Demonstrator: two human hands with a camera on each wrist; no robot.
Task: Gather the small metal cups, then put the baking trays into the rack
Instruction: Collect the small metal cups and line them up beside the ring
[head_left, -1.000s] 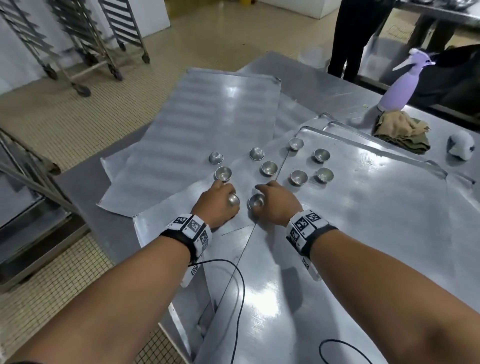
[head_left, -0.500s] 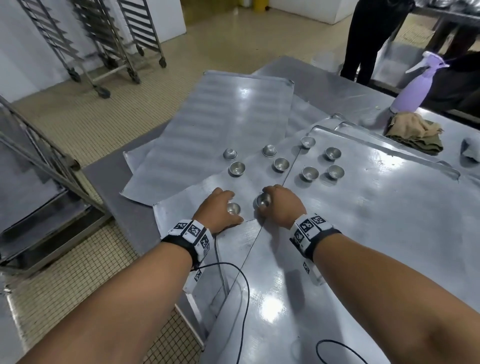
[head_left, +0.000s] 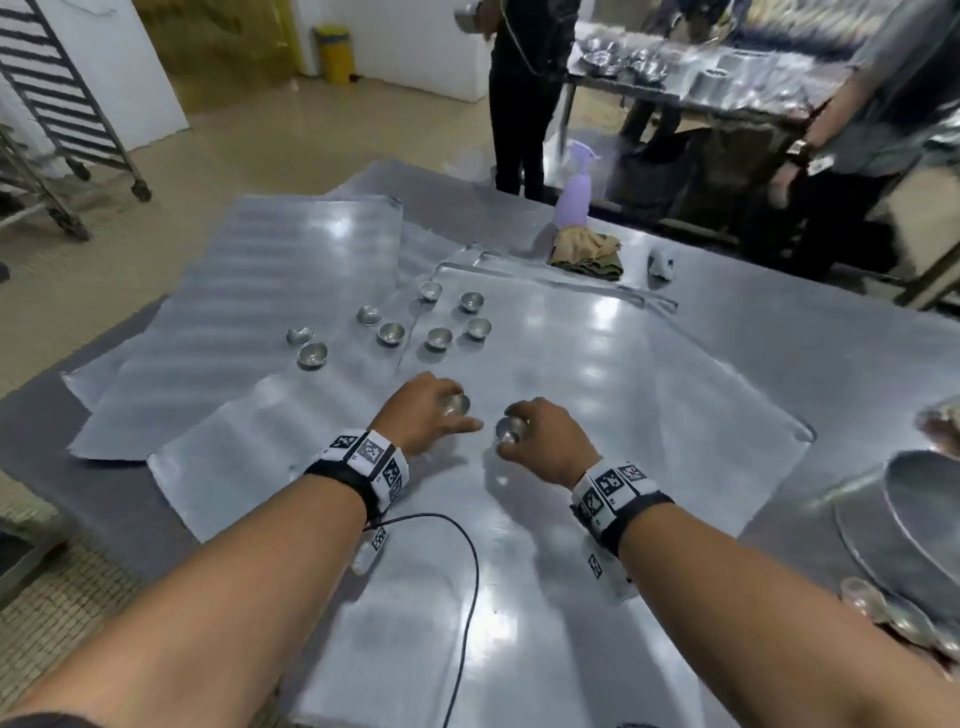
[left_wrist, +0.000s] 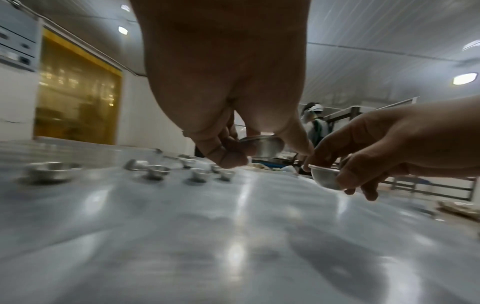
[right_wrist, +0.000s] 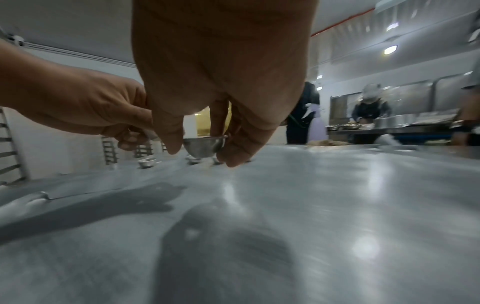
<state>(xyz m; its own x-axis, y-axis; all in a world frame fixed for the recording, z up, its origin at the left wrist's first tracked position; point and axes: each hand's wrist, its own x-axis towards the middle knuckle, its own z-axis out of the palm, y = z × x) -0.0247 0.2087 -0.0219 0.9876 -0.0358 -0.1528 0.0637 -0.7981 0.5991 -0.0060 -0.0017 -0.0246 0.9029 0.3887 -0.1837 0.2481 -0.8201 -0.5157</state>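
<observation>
A cup (head_left: 456, 404) is pinched in the left hand (head_left: 415, 415), another cup (head_left: 508, 430) in the right hand (head_left: 545, 441), above the trays (head_left: 623, 389). Light, rigid, slippery; best gripped by the rim.

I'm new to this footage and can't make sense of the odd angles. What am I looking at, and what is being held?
No machine here: a person works with bare hands, wearing a head camera and one camera on each wrist. The wide picture looks down from the head; the two low ones look along each hand. The left hand pinches a small metal cup, and the right hand holds another cup. Eight more cups, such as this one, lie on overlapping baking trays. Farther back stand a purple spray bottle and a crumpled cloth.
</observation>
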